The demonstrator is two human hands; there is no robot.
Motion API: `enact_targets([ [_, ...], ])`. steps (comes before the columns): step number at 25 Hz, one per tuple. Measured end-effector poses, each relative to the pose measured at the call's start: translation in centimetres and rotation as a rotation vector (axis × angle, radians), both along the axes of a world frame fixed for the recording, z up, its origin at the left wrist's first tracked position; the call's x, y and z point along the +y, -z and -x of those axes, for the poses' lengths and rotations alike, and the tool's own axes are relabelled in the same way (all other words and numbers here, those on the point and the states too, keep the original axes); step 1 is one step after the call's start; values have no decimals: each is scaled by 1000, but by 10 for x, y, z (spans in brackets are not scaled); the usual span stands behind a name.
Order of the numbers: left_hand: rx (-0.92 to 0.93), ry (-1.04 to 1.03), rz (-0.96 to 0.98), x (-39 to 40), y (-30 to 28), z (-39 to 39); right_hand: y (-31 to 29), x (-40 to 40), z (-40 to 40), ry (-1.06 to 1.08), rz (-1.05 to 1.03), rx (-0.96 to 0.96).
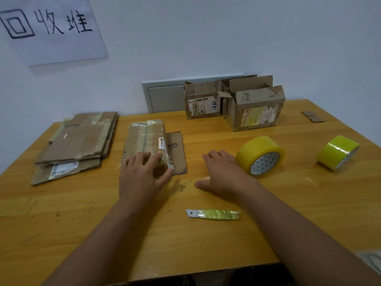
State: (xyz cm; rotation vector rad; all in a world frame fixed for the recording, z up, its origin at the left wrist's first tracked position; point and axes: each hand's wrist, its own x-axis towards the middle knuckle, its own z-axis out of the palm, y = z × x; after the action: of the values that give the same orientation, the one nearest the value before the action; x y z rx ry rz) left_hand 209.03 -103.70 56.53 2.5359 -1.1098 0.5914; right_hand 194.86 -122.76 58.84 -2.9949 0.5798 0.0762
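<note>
Careful now: the flattened, tape-wrapped brown cardboard box [147, 139], left of centre on the yellow wooden table [226, 240], could slide on its glossy tape or spring up if pressure eases. Left hand [142, 172] presses its near end, fingers straight. Right hand [222, 172] lies spread flat on the wood beside the yellow tape roll [260, 155], holding nothing

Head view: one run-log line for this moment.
left hand presses flattened box | right hand flat on table beside tape roll | blade untouched
</note>
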Motion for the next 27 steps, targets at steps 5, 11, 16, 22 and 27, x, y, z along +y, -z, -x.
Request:
enact_targets([
  [5, 34, 13, -42, 3, 3, -3, -8, 38, -33, -15, -584, -412],
  [11, 115, 22, -8, 8, 2, -8, 8, 74, -60, 6, -661, -510],
  [16, 297, -28, 5, 23, -1, -13, 20, 85, -62, 105, -712, -620],
  [22, 590, -49, 579, 21, 1, -2, 25, 92, -63, 190, -866, -691],
  [27, 708, -84, 816, 21, 7, -3, 25, 93, -57, 218, -926, -726],
])
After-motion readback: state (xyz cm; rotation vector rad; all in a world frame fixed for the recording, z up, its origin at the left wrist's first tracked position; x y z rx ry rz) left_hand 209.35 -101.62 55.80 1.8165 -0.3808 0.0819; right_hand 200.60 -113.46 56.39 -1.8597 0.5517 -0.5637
